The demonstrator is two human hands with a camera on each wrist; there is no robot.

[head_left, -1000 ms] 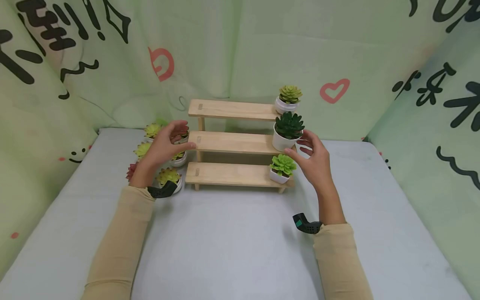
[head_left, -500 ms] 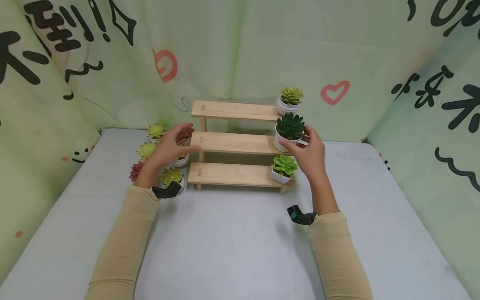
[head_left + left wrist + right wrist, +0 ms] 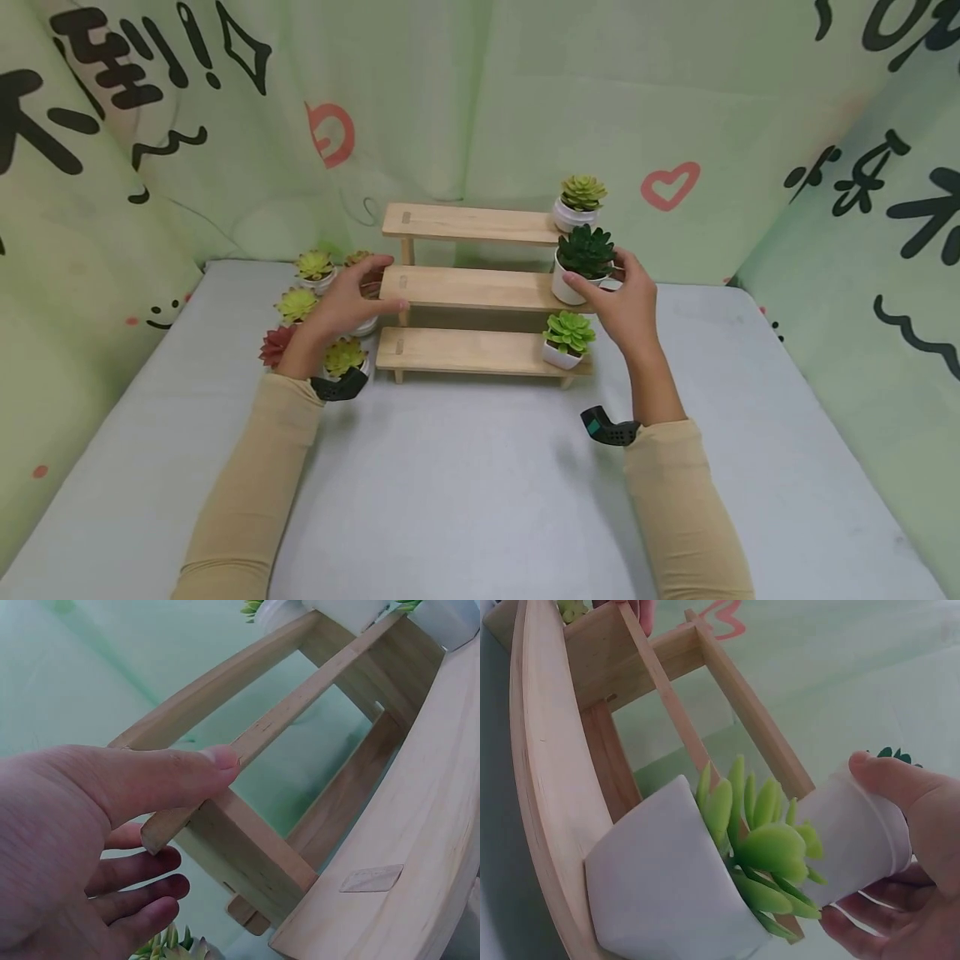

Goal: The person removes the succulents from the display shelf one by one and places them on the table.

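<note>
A three-tier wooden stand [image 3: 472,288] stands on the table. My left hand [image 3: 347,302] grips the left end of its middle shelf, thumb [image 3: 187,774] on the board and the other fingers curled below it in the left wrist view. At the right end of that shelf, my right hand [image 3: 628,302] holds a white pot [image 3: 855,832] with a dark green succulent [image 3: 586,252], thumb across its front. Just below sits a bright green succulent [image 3: 568,331] in a white pot on the lowest shelf. A yellow-green succulent [image 3: 582,193] occupies the right end of the top shelf.
Left of the stand, several potted succulents cluster on the white table [image 3: 465,483], among them a red one [image 3: 276,345] and a yellow-green one [image 3: 345,356]. My left forearm partly covers them. A printed green curtain [image 3: 480,100] hangs behind and along both sides.
My left hand has moved right from beside the stand onto the middle shelf's end. The right hand has brought its thumb round the dark green succulent's pot, which has shifted slightly right.
</note>
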